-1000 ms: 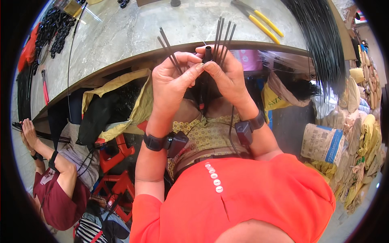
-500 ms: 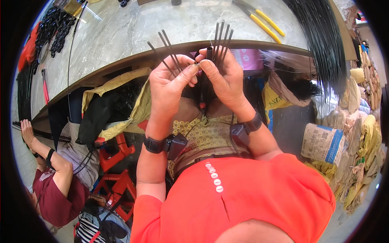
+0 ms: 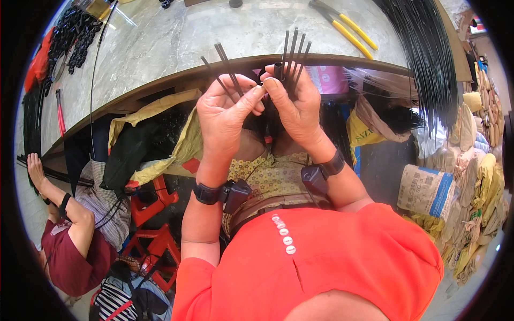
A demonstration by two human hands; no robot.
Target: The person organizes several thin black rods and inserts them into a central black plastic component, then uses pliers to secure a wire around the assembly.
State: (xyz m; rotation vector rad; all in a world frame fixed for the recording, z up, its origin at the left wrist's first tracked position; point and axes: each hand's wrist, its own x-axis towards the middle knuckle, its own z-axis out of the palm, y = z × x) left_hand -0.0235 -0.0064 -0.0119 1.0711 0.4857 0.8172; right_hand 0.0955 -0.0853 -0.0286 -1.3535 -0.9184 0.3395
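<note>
Clenched: right hand (image 3: pixel 297 104) grips black rods (image 3: pixel 292 53); left hand (image 3: pixel 227 109) pinches abt three, seemingly splayed wider vs earlier.

Yellow-handled pliers (image 3: pixel 349 28) are lying on the grey surface (image 3: pixel 176 37); a person (image 3: pixel 69 235) is crouching beside red stools (image 3: pixel 152 214).

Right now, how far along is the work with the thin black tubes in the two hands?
Done: cannot tell; no finished pile is clearly visible. In hand: the right hand grips a bunch of thin black tubes standing upright, while the left hand holds a few more tubes and pinches at the bunch. Left: a large bundle of long black strands lies on the marble tabletop.
</note>
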